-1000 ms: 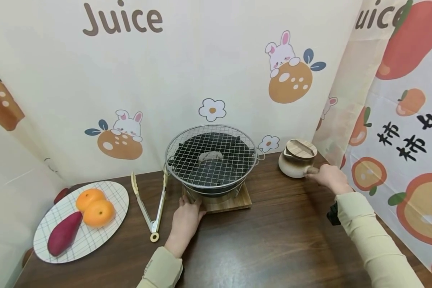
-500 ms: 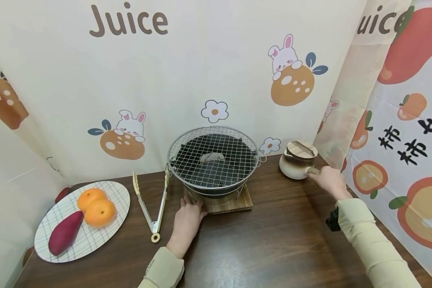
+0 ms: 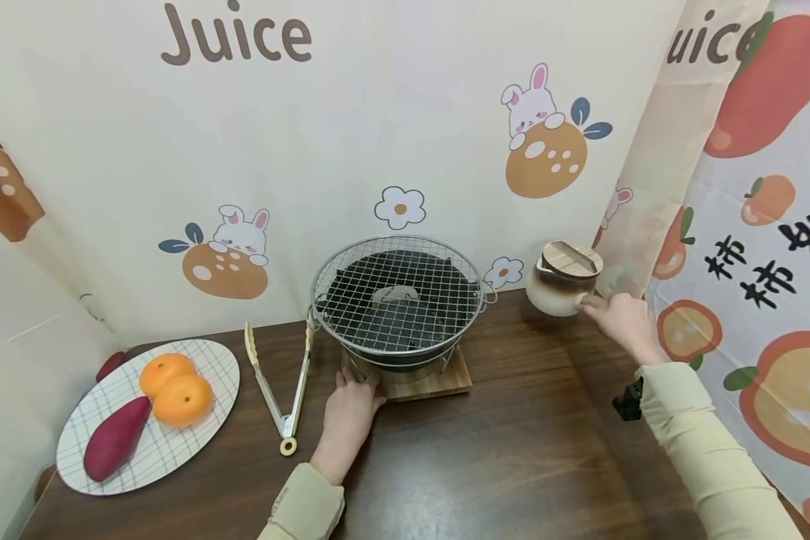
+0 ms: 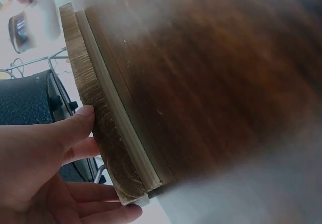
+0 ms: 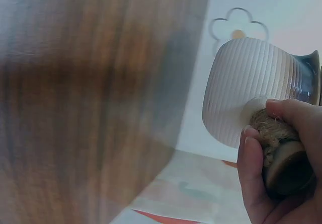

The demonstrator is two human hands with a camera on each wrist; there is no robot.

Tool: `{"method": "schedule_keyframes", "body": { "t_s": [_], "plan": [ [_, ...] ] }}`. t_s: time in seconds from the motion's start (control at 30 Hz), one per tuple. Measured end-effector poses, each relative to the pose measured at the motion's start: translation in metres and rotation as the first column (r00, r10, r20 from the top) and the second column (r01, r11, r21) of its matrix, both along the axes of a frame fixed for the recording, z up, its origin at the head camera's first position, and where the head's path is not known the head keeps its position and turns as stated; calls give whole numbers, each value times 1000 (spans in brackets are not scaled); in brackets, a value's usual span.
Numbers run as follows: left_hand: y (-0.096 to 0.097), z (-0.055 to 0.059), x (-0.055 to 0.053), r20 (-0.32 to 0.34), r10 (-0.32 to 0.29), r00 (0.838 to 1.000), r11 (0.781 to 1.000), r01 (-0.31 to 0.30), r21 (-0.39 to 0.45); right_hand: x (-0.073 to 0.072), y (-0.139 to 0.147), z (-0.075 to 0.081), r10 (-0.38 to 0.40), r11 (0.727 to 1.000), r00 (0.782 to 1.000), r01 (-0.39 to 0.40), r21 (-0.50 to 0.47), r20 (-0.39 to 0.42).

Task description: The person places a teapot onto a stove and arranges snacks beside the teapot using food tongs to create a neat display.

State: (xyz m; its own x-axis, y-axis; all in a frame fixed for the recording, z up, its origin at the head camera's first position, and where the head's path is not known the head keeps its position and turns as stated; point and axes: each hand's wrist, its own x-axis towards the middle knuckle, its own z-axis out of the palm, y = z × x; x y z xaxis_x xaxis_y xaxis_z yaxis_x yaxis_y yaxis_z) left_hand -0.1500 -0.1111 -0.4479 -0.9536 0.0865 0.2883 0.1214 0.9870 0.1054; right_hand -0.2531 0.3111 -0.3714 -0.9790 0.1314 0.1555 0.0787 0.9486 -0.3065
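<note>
So the right hand (image 3: 624, 322) is curling its fingers and thumb snugly around the twine-wrapped handle (image 5: 271, 126) of a little pot. The pot (image 3: 559, 289) is hanging just ahead of those fingers, clear of the table (image 3: 486, 465), with its wooden lid (image 3: 572, 257) covering the top.

The left hand (image 3: 347, 416) is gripping too: its thumb is pressing one edge of a wooden board (image 3: 432, 386), and the fingers are bending around the near-left corner, so they're only partly closed. A black grill (image 3: 405, 366) is standing on that board, just beyond the left fingers, and a round wire mesh (image 3: 391, 300) is lying on top of it.

Just left of those same fingers, some tongs (image 3: 287, 427) are lying splayed open. Further left, a checked plate (image 3: 165, 450) is holding two oranges (image 3: 182, 400) and a purple sweet potato (image 3: 116, 440).
</note>
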Motion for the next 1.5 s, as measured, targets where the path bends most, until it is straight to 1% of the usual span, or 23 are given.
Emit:
{"method": "schedule_keyframes", "body": {
  "t_s": [0.2,0.3,0.47,0.57,0.7,0.87,1.13,1.43,1.5],
  "plan": [
    [-2,0,-1,-20,1,1000,1000,-1,-15,-2,-7,19,11,1000,998,-12,-14,-69],
    [-2,0,-1,-18,-1,1000,1000,1,-11,-3,-12,29,30,999,995,-31,-10,-93],
    [-2,-1,-1,4,5,1000,1000,-5,-4,-5,-23,47,45,999,993,-46,-8,-105],
    [-2,-1,0,12,9,1000,1000,-9,-8,-5,-31,59,67,998,991,-68,-6,-113],
    [-2,-2,-1,2,12,1000,1000,-12,-20,-5,-42,74,103,995,988,-104,-1,-115],
    [-2,-3,-2,-8,12,1000,999,-12,-31,-6,-59,89,128,992,986,-129,-2,-111],
    [-1,-3,-2,30,21,999,1000,-21,-6,-6,-85,109,173,984,979,-175,-15,-104],
    [0,-1,0,-18,20,1000,1000,-20,-19,-8,-110,124,201,978,974,-205,-27,-108],
    [1,-1,0,-17,22,1000,1000,-23,-18,-9,-116,127,216,974,970,-221,-39,-114]
  ]
}}
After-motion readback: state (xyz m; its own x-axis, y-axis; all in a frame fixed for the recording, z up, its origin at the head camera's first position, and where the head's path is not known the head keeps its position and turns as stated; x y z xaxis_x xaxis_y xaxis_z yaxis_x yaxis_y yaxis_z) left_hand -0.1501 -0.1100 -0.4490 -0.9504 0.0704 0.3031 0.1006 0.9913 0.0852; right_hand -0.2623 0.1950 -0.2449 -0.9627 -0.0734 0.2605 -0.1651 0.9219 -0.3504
